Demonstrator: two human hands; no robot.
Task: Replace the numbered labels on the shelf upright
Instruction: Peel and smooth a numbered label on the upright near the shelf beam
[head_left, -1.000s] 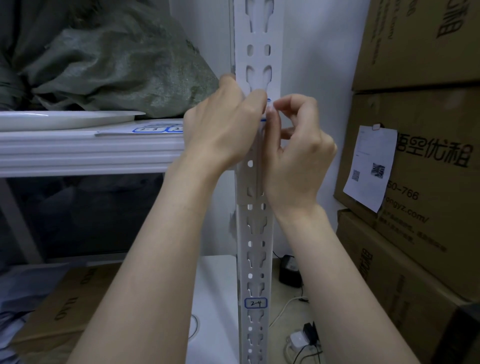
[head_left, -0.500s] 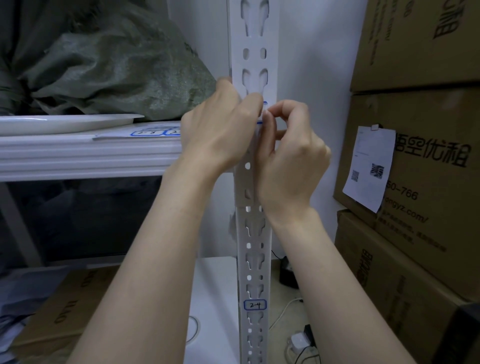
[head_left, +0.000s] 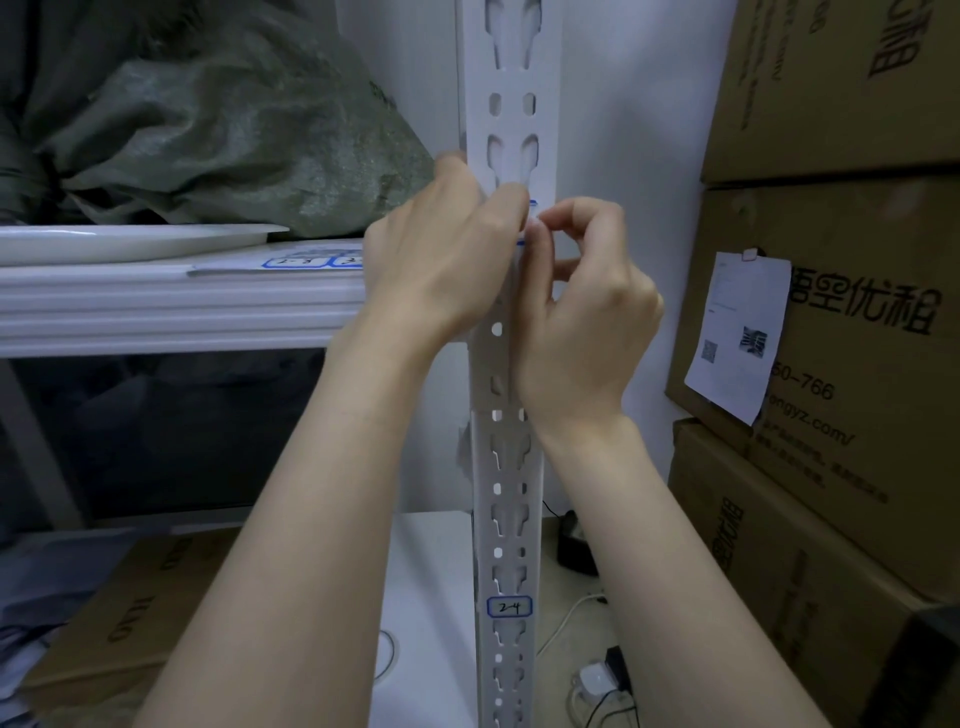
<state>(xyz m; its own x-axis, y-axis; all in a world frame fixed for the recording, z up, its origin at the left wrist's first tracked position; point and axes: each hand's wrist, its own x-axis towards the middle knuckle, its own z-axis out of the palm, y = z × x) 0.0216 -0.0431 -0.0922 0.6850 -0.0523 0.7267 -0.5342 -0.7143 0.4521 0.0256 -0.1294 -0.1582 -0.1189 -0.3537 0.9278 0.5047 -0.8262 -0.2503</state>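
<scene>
Left hand (head_left: 441, 260), right hand (head_left: 587, 312) unmoved at upright (head_left: 511, 467) label (head_left: 531, 207), cartons (head_left: 841, 374) alongside

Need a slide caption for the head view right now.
Right hand pinches a blue-bordered white label on the white slotted metal shelf upright, left hand touching it, above the label marked 24.
</scene>
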